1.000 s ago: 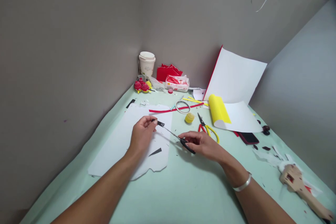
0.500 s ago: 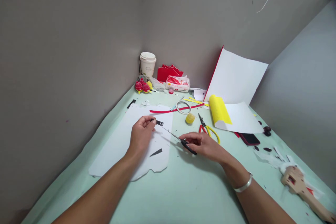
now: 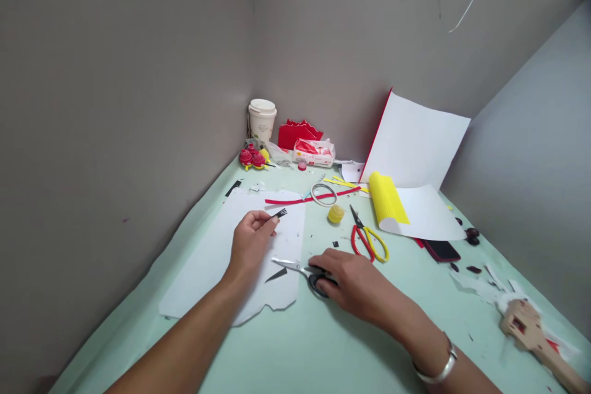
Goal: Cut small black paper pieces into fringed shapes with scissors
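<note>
Here, left hand [image 3: 253, 240] pinching thin, fringed black paper [image 3: 279, 214]

Small print on white lidded cup [image 3: 261, 121], characters on red-and-white packet [image 3: 314, 154], both too small to read

Above a white sheet [image 3: 203, 271] on a pale green table cover [image 3: 277, 357], a left hand [image 3: 249, 243] pinches a small black fringed strip [image 3: 281, 213], while a right hand [image 3: 353, 280], banded at the wrist by a silvery bracelet [image 3: 443, 370], grips black-handled scissors [image 3: 300, 267] pointing toward 10 o'clock. A dark triangular scrap [image 3: 277, 274] lies near the blades, with red-and-yellow-handled pliers [image 3: 364, 235] and a yellow roll [image 3: 386, 198] at the right hand's 1 o'clock. A lidded paper cup [image 3: 262, 122] stands at the left hand's 12 o'clock; a beige tool [image 3: 524, 325] lies at the right hand's 3 o'clock.
</note>
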The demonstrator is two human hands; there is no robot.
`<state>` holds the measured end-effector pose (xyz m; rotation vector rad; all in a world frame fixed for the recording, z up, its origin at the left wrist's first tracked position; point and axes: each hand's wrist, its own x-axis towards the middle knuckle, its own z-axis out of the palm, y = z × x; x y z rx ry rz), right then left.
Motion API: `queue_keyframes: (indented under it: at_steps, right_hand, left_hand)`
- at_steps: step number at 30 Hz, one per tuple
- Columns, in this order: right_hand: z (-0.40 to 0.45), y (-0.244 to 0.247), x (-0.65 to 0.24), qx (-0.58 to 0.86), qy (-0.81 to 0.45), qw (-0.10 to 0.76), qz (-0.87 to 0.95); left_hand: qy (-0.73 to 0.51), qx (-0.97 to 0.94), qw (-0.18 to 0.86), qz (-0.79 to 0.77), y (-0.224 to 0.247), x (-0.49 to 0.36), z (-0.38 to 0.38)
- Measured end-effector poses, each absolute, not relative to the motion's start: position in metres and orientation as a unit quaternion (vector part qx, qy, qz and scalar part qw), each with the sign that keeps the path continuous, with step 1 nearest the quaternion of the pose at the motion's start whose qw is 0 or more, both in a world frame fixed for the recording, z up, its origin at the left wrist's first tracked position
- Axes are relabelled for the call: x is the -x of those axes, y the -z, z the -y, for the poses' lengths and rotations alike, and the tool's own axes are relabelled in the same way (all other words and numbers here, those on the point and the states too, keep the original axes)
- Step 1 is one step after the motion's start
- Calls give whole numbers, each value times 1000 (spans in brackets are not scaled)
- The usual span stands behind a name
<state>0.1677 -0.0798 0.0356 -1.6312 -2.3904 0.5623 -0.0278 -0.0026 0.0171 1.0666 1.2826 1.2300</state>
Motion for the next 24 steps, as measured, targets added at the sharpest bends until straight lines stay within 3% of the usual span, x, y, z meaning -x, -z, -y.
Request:
queue_keyframes:
  at_steps: [3,6,11,14,24]
  right_hand:
    - [90,-39,-160,530,-146,70,832]
    - [91,-40,-160,497,-154,113,846]
    - [72,-25,-164,541,-140,346,754]
    - [61,-12,-163,551,-80,429,711]
    - [63,-5,-154,509,8,452,732]
  left_hand:
    - [-511,-449,512,-524,-18,25,6]
    - [-508,-461,509,-520,-16,22,8]
    - [-488,-508,502,-501,-14,14,17]
    - [-474,-535,508,-481,-15,9,26]
    - [-449,-586,486,-468,-16,0,40]
